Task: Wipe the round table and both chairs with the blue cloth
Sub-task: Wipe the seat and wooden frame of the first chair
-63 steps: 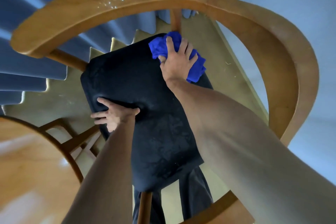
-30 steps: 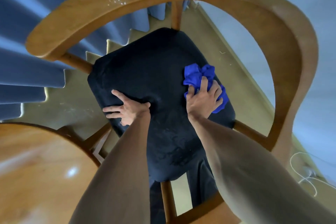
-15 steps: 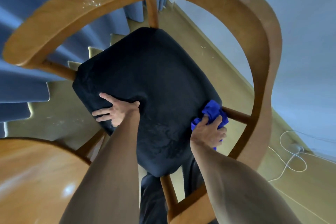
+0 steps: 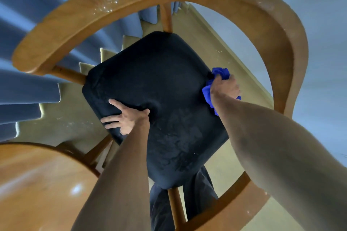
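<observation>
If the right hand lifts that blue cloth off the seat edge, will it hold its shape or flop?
Likely flop: the blue cloth bunches in soft folds under the right hand. Probably light, since loose ends stick out unsupported past the dark seat. Slipping seems unlikely.

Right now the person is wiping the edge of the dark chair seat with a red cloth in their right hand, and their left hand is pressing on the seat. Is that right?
Almost. The cloth is blue, not red; the head view shows it. The rest holds: the right hand grips it at the edge of the dark chair seat, and the left hand presses on the seat.
</observation>
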